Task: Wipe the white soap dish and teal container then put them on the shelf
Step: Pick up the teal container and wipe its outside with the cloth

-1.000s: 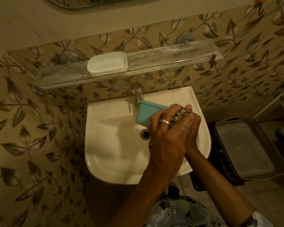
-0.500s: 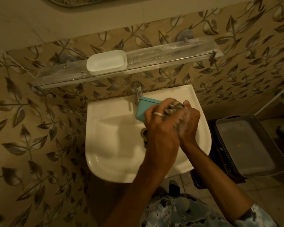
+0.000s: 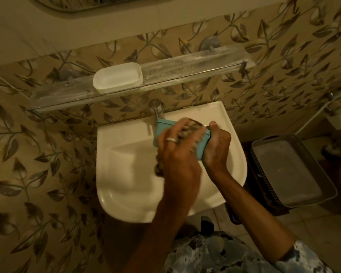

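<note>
Head view looks down on a white ceramic washbasin (image 3: 126, 164) fixed to a leaf-patterned tiled wall (image 3: 37, 154). Over the basin's 1 o'clock part, the teal rectangular plastic container (image 3: 161, 128) is held clear of the bowl, just in front of the chrome tap (image 3: 155, 109). The right hand (image 3: 217, 148) grips the container's 3 o'clock end, thumb raised at its far edge; its fingers are hidden behind the container. The left hand (image 3: 177, 154), wearing a silver ring (image 3: 171, 139), reaches across the container from 7 o'clock. Its fingers are bunched around a mottled grey-brown cloth (image 3: 189, 128) pressed on the container's surface, and both hand and cloth are blurred. A tail of cloth hangs below the left palm.

At 12 o'clock from the basin, the clear glass wall shelf (image 3: 195, 66) carries the white oval plastic soap dish (image 3: 117, 78) upright on its 9 o'clock half, well apart from the container. At 3 o'clock from the basin, a dark perforated basket (image 3: 264, 184) holds a grey rectangular tray (image 3: 289, 170).
</note>
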`<action>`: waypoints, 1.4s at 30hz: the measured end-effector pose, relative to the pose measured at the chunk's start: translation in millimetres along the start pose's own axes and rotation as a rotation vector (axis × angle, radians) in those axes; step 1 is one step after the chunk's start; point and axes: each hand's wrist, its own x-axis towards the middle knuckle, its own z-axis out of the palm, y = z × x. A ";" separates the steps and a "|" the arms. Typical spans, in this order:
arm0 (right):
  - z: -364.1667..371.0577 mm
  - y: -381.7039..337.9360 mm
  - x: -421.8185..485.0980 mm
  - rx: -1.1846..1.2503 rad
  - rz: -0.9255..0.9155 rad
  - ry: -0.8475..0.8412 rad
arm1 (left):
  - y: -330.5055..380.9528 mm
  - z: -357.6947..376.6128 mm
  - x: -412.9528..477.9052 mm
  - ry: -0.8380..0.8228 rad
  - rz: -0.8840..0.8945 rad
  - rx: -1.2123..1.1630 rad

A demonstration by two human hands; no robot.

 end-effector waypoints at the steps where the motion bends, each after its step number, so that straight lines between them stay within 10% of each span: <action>1: -1.8 0.7 -3.6 0.017 0.031 -0.049 | 5.6 2.8 -6.4 -0.026 0.038 -0.021; 6: -3.8 -2.3 -3.1 0.018 -0.004 0.004 | -2.3 -6.4 4.1 -0.067 0.185 0.051; 16: -23.8 -10.0 19.8 0.249 0.152 0.113 | -90.2 -50.5 34.0 0.048 -0.524 -0.582; 23: -21.8 -9.8 2.8 0.519 0.142 -0.156 | -77.0 -18.1 -1.6 -0.099 -1.013 -1.122; 28: -26.3 3.7 -2.5 0.286 0.084 -0.350 | -63.0 -17.4 0.9 -0.062 -0.956 -1.165; 34: -26.6 17.2 0.3 0.101 -0.099 -0.498 | -54.0 -32.8 10.6 0.112 -0.479 -0.640; 42: -7.3 8.5 -5.6 0.470 0.212 -0.172 | -42.8 -30.4 3.3 0.070 -0.330 -0.517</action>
